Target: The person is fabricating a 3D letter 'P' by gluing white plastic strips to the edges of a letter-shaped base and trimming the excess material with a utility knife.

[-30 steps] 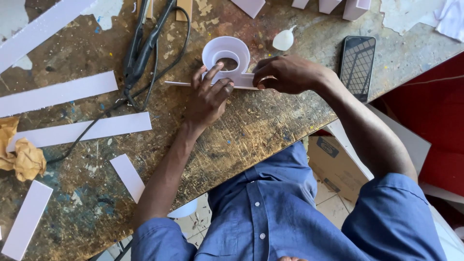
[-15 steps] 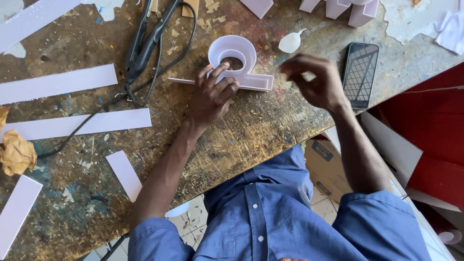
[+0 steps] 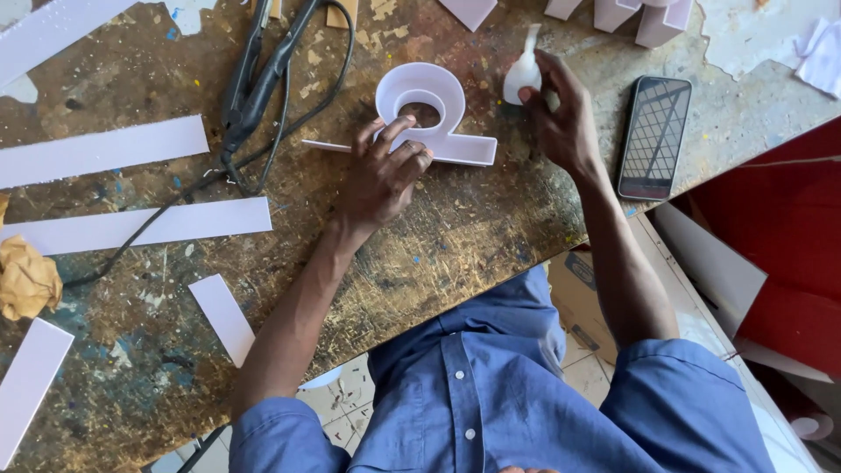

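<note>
Two hands work: left hand (image 3: 383, 175) fingers press the smooth white foam letter (image 3: 427, 114); right hand (image 3: 561, 118) pinches a small white bottle (image 3: 523, 70) above the scarred wooden table (image 3: 473, 228).

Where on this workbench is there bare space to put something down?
Bare wood lies along the near edge, between the left hand and the phone. Another patch sits between the short white strip and the left forearm. The far side is crowded: white looped piece, black corded tool, long strips.
</note>
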